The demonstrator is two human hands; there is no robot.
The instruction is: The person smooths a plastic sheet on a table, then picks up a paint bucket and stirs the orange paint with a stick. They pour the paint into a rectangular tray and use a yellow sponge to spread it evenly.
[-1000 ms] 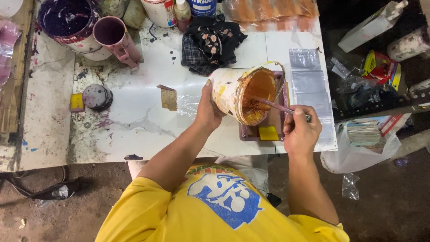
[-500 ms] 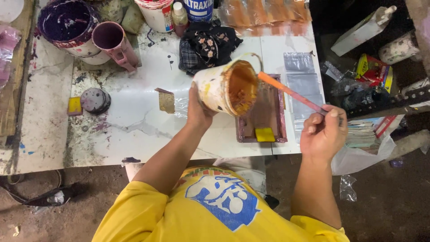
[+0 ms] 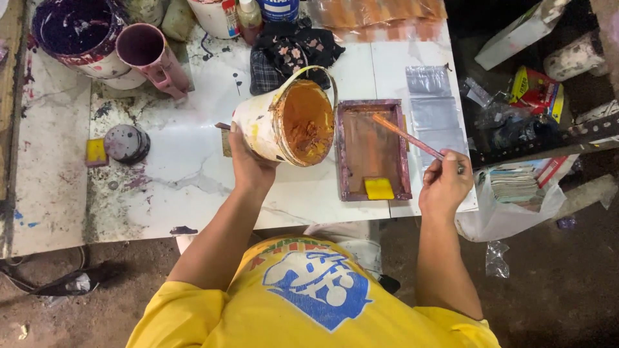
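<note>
Overhead, head view: left hand (image 3: 248,169), fingers clamped on tilted cream plastic bucket of orange paste (image 3: 287,122), held above white marble bench (image 3: 193,174). Right hand (image 3: 445,183), fingers clamped on orange-smeared flat stick (image 3: 403,135), tip over purple-framed printing screen (image 3: 371,149). Yellow sponge (image 3: 379,188) on frame. Clear plastic pouches (image 3: 435,109) beside. Red-yellow packet (image 3: 535,90) far right, print illegible. Labelled containers cut off at top edge.

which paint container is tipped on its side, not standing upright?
The orange paint bucket, held tilted by the left hand, its mouth facing the framed screen. The purple bucket and purple cup stand upright at the table's far-left corner.
</note>
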